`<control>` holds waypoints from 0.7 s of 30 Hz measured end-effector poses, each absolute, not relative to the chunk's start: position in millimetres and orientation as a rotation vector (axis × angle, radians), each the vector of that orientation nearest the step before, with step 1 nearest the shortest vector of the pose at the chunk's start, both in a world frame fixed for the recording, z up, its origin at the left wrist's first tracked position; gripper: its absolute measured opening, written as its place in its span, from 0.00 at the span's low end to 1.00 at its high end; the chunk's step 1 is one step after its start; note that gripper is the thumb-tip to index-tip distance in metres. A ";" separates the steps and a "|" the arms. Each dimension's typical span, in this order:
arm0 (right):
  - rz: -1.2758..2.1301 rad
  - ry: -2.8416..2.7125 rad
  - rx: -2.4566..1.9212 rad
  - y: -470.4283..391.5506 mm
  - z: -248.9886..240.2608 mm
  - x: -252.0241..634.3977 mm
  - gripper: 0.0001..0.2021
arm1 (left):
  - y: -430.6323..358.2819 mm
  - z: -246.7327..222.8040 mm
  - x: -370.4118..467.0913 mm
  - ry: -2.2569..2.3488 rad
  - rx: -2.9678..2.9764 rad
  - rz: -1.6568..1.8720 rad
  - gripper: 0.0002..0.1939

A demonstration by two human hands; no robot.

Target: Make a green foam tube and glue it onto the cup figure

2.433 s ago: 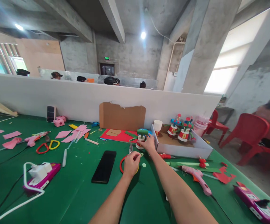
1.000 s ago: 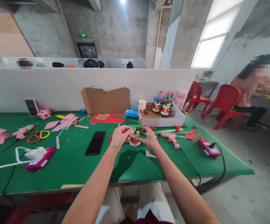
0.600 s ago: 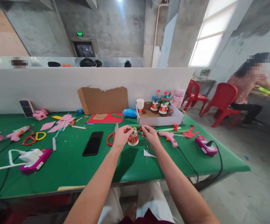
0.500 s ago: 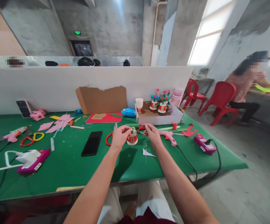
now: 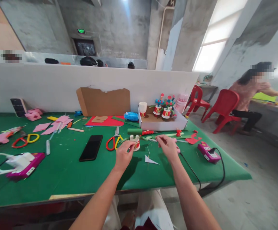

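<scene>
A small red and white paper cup (image 5: 137, 146) stands upside down on the table, with a folded green paper spring (image 5: 144, 138) out to its right and another on its left. My left hand (image 5: 124, 154) is closed, its fingertips pinched together in front of the cup and covering part of it; what they hold is unclear. To the right, my right hand (image 5: 168, 147) has its thumb and fingers pinched together, near a pink glue gun (image 5: 177, 147) that it partly hides. Scissors (image 5: 116, 139) with red and yellow handles lie left of the cup.
Behind the cup lies a green paper roll (image 5: 134, 131). A white box (image 5: 164, 125) holds several cup figures. A black phone (image 5: 91, 148) is at left; a white paper scrap (image 5: 151, 160) lies in front. Purple power strips (image 5: 209, 153) flank the work area. Another person (image 5: 246, 86) sits at right.
My right hand has moved right, away from the green spring. My left hand has dropped from the cup's top to its front, so the cup's top and left spring now show.
</scene>
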State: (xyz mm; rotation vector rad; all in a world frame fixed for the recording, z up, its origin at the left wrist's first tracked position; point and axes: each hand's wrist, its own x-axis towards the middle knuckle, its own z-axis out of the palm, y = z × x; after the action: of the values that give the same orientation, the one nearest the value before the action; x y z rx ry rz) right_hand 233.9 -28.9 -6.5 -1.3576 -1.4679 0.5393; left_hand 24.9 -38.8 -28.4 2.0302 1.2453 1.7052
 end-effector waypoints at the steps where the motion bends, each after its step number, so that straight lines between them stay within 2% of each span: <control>1: 0.555 -1.500 -1.331 -33.3 -6.1 233.6 0.16 | -39.2 -29.4 22.3 1.222 2.161 1.727 0.08; 5: 0.283 -1.445 -1.534 -45.6 -8.1 261.4 0.15 | -39.4 -34.1 12.1 1.099 2.515 1.794 0.09; 9: 0.006 -1.400 -2.055 -48.2 -16.9 307.5 0.12 | -39.8 -40.9 7.2 1.067 2.644 1.787 0.10; 14: 0.129 -1.566 -2.414 -34.2 -30.7 317.5 0.09 | -41.0 -43.7 7.3 1.093 2.711 1.721 0.11; 17: 0.106 -1.634 -2.430 -26.7 -34.7 311.1 0.07 | -40.7 -42.0 6.6 1.115 2.732 1.714 0.11; 21: 0.029 -1.535 -2.392 -34.3 -30.6 311.1 0.09 | -41.0 -39.1 5.2 1.094 2.733 1.792 0.10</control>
State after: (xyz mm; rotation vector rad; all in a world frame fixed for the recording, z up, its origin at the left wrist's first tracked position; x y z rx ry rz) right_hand 311.1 -34.3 -30.6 -2.3919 -1.5349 0.0287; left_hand 5.2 -41.0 -39.1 2.7330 1.0940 1.7921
